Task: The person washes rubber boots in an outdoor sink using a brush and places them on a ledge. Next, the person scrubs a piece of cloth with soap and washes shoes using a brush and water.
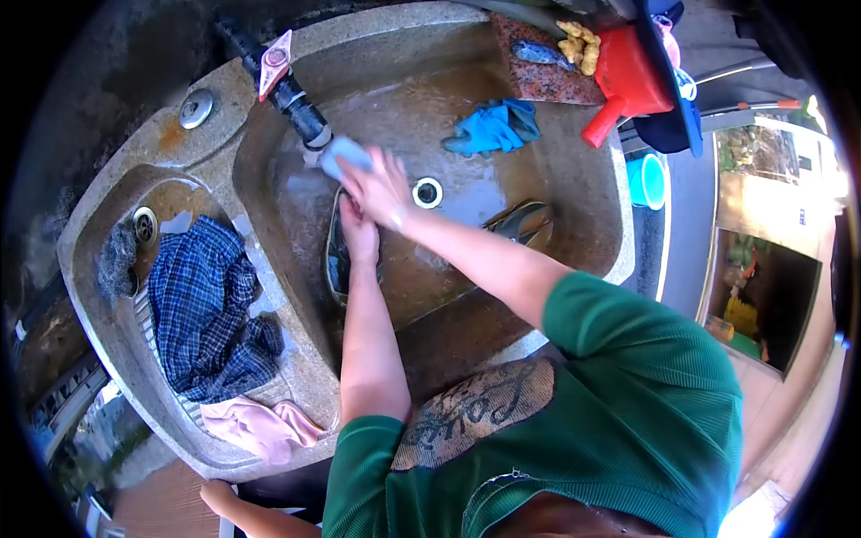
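My right hand [384,190] is closed on a pale blue brush or sponge [345,159], just under the mouth of the black tap [300,109]. Below it, my left hand [360,233] grips the upper end of a dark shoe [338,255], which is partly hidden by my forearm. Both hands are over the large stone basin [404,99], left of its drain [428,193]. A second dark shoe [525,224] lies in the basin to the right. Crumpled blue gloves [496,127] rest near the far right side of the basin.
In the left basin are a blue checked cloth [202,305], a pink cloth [260,429] and a scouring mesh [117,260]. Ginger [579,47] and a red scoop [628,76] sit at the back right corner. Another person's arm [256,516] shows at bottom left.
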{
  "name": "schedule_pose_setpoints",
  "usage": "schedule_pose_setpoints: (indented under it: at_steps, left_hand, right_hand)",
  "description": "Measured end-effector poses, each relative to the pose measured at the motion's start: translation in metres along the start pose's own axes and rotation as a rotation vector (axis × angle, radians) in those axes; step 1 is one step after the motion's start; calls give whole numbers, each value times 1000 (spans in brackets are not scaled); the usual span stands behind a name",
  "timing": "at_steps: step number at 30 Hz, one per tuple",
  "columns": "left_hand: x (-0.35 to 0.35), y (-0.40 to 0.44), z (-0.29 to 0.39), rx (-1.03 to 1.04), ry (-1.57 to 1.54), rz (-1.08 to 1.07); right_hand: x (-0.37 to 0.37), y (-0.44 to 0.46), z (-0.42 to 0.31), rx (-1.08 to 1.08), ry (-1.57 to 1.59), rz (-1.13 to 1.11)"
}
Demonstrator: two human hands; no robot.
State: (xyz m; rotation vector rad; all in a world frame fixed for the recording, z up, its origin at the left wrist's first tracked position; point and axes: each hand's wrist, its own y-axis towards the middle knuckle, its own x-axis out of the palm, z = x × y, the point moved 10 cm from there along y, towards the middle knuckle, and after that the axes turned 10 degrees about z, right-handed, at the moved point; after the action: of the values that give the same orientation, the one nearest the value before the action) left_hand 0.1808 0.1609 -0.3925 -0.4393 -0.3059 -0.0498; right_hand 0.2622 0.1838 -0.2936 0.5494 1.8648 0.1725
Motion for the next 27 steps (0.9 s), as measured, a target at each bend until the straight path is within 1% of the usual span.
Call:
schedule_pose_setpoints:
  at_steps: [1,3,4,5,6,7,8,9,11,12,13,14,15,16,17,18,19,20,21,23,24,25,27]
  left_hand:
    - [-7,1,-4,3,8,7]
    - [-6,6,-11,-80,51,-23]
    - [-1,4,-10,-55,93,-55]
    - [4,3,-9,6,243,-73]
    - [25,-3,13,192,584,-184]
    - [46,-14,33,374,924,-287]
    - [61,-18,33,386,993,-404]
    - [75,-19,38,471,1021,-465]
    - [84,-17,47,507,1038,-417]
    - [82,-13,43,550,1038,-350]
    - [86,-16,38,551,1041,-345]
    - [60,-5,20,103,479,-92]
    - [40,-9,-14,-324,-99,155]
    - [35,-15,-26,-460,-419,211]
    - [32,-11,-31,-325,-300,138]
    - [27,-4,-51,-252,-53,73]
    - [26,2,-64,-175,192,6]
    - [39,-9,-44,-126,233,-6]
    - [51,-5,-27,-163,-2,-4]
    - [51,11,-22,-176,15,-77]
    - [46,13,-22,-172,36,-54]
    - [43,11,-24,-207,-63,-14]
    - [40,11,-36,-256,101,-30]
  right_hand:
    - [21,21,13,180,-6,-19]
    - [22,30,14,190,59,17]
    - [12,25,23,199,48,21]
    - [7,16,44,286,191,30]
    - [5,10,67,368,341,45]
    - [8,-3,94,389,364,27]
    - [1,-23,117,508,340,47]
    - [-13,-34,125,595,320,79]
    - [-29,-44,124,660,366,129]
    - [-36,-43,115,600,308,157]
    - [-43,-42,105,540,253,182]
    - [-49,-46,95,445,231,219]
    - [-59,-53,87,446,242,199]
    - [-71,-56,72,351,188,165]
    - [-77,-59,60,257,131,133]
    - [-75,-60,48,154,29,68]
    - [-76,-44,33,60,-58,61]
    - [-61,-26,33,45,-62,55]
    - [-41,-4,35,28,-61,47]
    - [-13,20,51,143,-42,27]
    - [-15,21,52,139,-26,85]
    - [-21,5,57,146,-29,78]
    - [-59,-23,52,13,56,134]
